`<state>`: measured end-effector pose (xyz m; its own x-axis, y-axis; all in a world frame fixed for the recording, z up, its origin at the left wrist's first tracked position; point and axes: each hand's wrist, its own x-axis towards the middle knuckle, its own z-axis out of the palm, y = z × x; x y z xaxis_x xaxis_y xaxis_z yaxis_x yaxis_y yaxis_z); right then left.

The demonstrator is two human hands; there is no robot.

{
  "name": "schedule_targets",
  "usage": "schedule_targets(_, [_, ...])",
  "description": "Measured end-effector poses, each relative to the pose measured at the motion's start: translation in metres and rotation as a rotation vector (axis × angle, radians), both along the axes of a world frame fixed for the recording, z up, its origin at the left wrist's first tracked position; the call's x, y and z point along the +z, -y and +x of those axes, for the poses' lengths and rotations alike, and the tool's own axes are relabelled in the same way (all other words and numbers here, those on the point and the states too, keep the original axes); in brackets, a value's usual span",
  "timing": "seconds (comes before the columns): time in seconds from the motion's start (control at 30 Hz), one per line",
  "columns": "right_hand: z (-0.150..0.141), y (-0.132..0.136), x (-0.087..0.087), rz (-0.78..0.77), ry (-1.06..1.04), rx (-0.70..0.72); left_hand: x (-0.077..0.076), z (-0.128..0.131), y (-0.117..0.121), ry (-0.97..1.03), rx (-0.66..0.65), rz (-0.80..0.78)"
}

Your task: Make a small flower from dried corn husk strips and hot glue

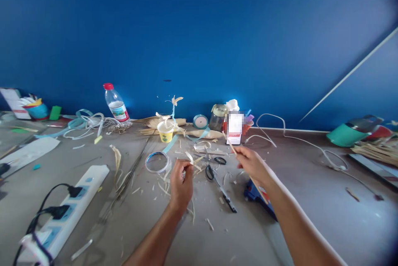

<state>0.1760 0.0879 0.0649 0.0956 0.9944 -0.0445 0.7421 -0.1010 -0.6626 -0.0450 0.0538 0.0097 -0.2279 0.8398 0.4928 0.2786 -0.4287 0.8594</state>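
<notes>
My left hand point(182, 181) is closed above the middle of the table, pinching a small pale strip of dried husk point(189, 157) that sticks up from the fingertips. To its right, my right hand point(250, 160) grips a thin wooden stick point(231, 146), which slants up toward the left and runs back under the palm. Between the hands lie black-handled scissors point(209, 172) and a slim black-and-silver tool point(228, 200). A blue tool with a red label point(253, 192) is partly covered by my right forearm. Husk scraps surround both hands.
Beyond the hands stand a yellow paper cup point(166, 135) with a husk flower, a phone point(235, 129), a glass jar point(218, 117) and a water bottle point(116, 104). A tape roll point(157, 170) lies left; a power strip point(82, 189) with plugged cords occupies the near left.
</notes>
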Motion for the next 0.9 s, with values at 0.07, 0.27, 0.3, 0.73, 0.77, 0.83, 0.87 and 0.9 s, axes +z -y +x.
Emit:
schedule_targets(0.07, [-0.021,0.012,0.002,-0.028,-0.339,0.068,0.001,0.001,0.001,-0.010,0.007,0.015])
schedule_targets(0.27, [-0.077,0.026,-0.008,-0.096,-0.637,0.297,0.005,-0.002,0.003,-0.088,0.021,0.058])
schedule_targets(0.3, [-0.081,0.026,-0.010,-0.101,-0.646,0.301,0.006,-0.002,0.003,-0.096,0.025,0.061])
schedule_targets(0.73, [-0.090,0.029,-0.014,-0.050,-0.708,0.284,0.001,-0.005,-0.001,-0.156,0.047,0.055])
schedule_targets(0.77, [-0.091,0.030,-0.015,-0.063,-0.708,0.284,0.001,-0.005,-0.001,-0.158,0.052,0.053])
schedule_targets(0.83, [-0.092,0.030,-0.018,-0.082,-0.726,0.276,0.000,-0.005,-0.002,-0.170,0.053,0.061])
schedule_targets(0.87, [-0.092,0.030,-0.019,-0.078,-0.732,0.266,-0.001,-0.005,-0.002,-0.179,0.049,0.072])
schedule_targets(0.9, [-0.091,0.030,-0.019,-0.066,-0.731,0.261,-0.001,-0.005,-0.002,-0.190,0.044,0.085])
